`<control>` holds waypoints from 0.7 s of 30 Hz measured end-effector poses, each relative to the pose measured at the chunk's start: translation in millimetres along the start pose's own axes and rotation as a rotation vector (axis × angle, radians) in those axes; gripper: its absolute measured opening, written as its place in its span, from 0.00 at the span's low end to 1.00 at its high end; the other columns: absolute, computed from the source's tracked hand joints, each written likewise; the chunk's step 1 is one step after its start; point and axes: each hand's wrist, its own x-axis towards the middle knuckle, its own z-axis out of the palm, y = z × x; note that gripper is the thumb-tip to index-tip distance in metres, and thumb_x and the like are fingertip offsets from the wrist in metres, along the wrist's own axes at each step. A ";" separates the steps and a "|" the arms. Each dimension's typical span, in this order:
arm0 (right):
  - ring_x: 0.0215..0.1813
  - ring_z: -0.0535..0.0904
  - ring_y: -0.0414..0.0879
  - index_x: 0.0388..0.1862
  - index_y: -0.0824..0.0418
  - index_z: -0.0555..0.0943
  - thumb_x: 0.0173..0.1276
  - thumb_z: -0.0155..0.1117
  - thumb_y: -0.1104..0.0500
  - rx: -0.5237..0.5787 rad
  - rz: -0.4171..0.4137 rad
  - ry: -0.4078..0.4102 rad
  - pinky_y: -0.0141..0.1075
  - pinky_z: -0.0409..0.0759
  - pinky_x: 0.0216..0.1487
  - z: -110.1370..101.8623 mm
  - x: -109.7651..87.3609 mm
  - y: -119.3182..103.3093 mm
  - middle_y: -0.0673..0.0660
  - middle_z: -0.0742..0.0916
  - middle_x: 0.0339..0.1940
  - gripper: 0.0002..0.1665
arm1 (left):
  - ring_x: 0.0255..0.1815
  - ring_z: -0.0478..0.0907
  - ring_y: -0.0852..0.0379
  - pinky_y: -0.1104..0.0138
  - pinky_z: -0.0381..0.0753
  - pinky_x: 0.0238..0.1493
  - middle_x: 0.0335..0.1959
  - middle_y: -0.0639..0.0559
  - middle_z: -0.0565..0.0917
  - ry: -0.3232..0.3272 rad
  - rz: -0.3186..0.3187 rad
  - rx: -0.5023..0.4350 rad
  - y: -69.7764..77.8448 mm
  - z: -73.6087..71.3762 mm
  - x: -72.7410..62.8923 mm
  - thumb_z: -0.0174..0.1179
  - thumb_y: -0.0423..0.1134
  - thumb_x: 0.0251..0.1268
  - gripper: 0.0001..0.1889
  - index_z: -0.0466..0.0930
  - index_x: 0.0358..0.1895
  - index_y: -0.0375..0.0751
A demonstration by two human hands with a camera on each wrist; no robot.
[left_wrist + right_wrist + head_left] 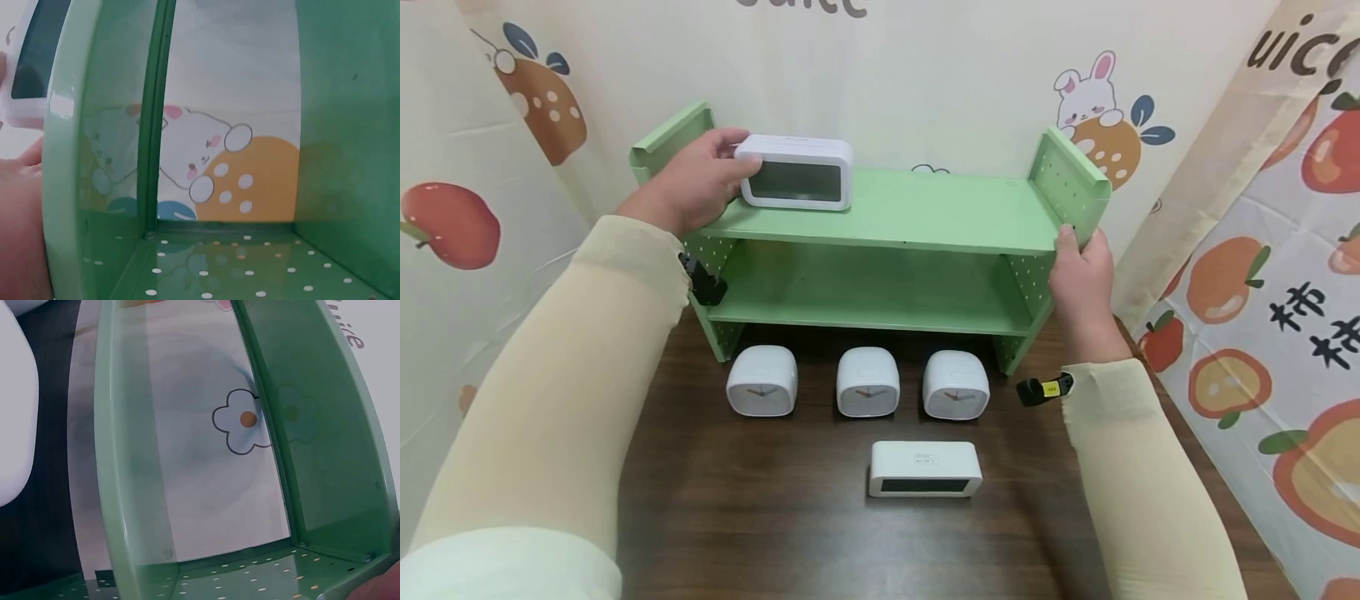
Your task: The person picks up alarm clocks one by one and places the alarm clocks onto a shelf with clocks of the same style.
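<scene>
Nearest, a white rectangular digital clock lies on the brown wood-grain table. Beyond it, three white analog clocks stand in a row before a green two-tier shelf. The right hand grips the shelf's right end; the left hand pinches a second digital clock between thumb and fingers at the upper tier's left, contact with the tier unclear.

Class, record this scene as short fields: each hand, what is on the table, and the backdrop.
Left hand: grips a white digital clock, left of centre at the upper level of the green two-tier shelf
Right hand: holds the shelf's right side panel
Dark wood-grain table: three white analog clocks in a row; a second digital clock nearer the person
Backdrop: fruit-printed curtain
</scene>
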 end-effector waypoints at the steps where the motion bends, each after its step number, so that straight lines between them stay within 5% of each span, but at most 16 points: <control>1: 0.73 0.67 0.45 0.81 0.53 0.59 0.83 0.41 0.40 0.010 -0.003 -0.009 0.44 0.63 0.76 -0.8 -0.6 1.2 0.56 0.71 0.77 0.35 | 0.79 0.56 0.55 0.65 0.58 0.77 0.83 0.47 0.51 0.003 -0.002 -0.012 -0.1 0.5 -0.8 0.52 0.51 0.81 0.40 0.41 0.85 0.47; 7: 0.75 0.63 0.46 0.83 0.53 0.52 0.81 0.48 0.41 0.052 -0.054 -0.086 0.48 0.62 0.76 -9.8 -14.3 10.2 0.56 0.66 0.78 0.39 | 0.83 0.46 0.54 0.57 0.47 0.81 0.85 0.55 0.47 0.081 -0.017 0.167 2.8 3.1 -20.0 0.44 0.65 0.78 0.44 0.35 0.85 0.51; 13: 0.79 0.60 0.44 0.83 0.58 0.54 0.81 0.52 0.47 -0.013 -0.112 -0.082 0.42 0.58 0.79 -26.1 -38.2 15.2 0.57 0.65 0.81 0.39 | 0.83 0.47 0.44 0.50 0.46 0.81 0.84 0.42 0.48 0.074 0.125 0.361 4.2 5.2 -65.5 0.38 0.56 0.83 0.39 0.38 0.84 0.38; 17: 0.79 0.62 0.46 0.81 0.57 0.59 0.80 0.54 0.47 -0.089 -0.107 -0.036 0.40 0.59 0.78 -33.8 -59.8 17.9 0.56 0.68 0.79 0.37 | 0.82 0.48 0.37 0.43 0.48 0.79 0.83 0.40 0.51 0.062 0.172 0.436 4.1 3.6 -99.3 0.42 0.53 0.82 0.38 0.40 0.84 0.38; 21: 0.77 0.65 0.50 0.81 0.57 0.60 0.80 0.53 0.48 -0.114 -0.102 -0.046 0.44 0.61 0.78 -39.6 -81.0 23.3 0.57 0.71 0.76 0.35 | 0.80 0.53 0.33 0.35 0.55 0.73 0.81 0.40 0.57 0.105 0.197 0.488 4.0 2.1 -116.8 0.46 0.53 0.81 0.37 0.46 0.83 0.41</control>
